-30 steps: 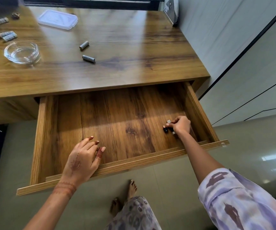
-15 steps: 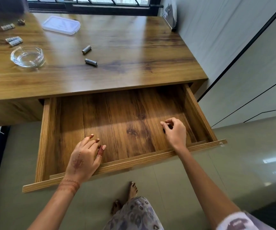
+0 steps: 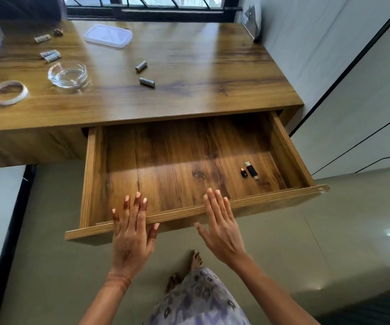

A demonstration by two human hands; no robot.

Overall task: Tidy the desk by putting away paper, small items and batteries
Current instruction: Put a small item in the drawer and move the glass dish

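Batteries [image 3: 147,82]: two grey ones, loose on the desk [image 3: 201,55], upper middle of the frame. They lie near each other, not touching, and well apart from both your hands. Not yet put away.
Head view, drawer [image 3: 271,198]: pulled well out under the desk's front edge, middle of the frame.
Drawer contents: two small black USB sticks [image 3: 251,170], just beside each other, right of centre near the front wall.
Left hand [image 3: 132,238]: fingers straight and spread, holding nothing, laid over the drawer's front edge at lower centre.
Right hand [image 3: 222,228]: fingers straight and together, holding nothing, tips at the same front edge. You cannot tell from here whether either hand presses on it.
Left of the frame: glass dish [image 3: 68,76], tape ring [image 3: 8,92], small grey strips [image 3: 50,55] and a clear lid [image 3: 108,35], all on the desk.
Step, as judged: both flat hands look set to push the drawer in.
Risk, early closing: if you shut it now, the batteries are left out and you must open it again.
Risk, hard shove: the sticks could slide toward the back, and a jolt could set the round batteries rolling across the desk.
Risk, fingers: your left fingertips reach past the front edge, so they could be caught under the desk top.
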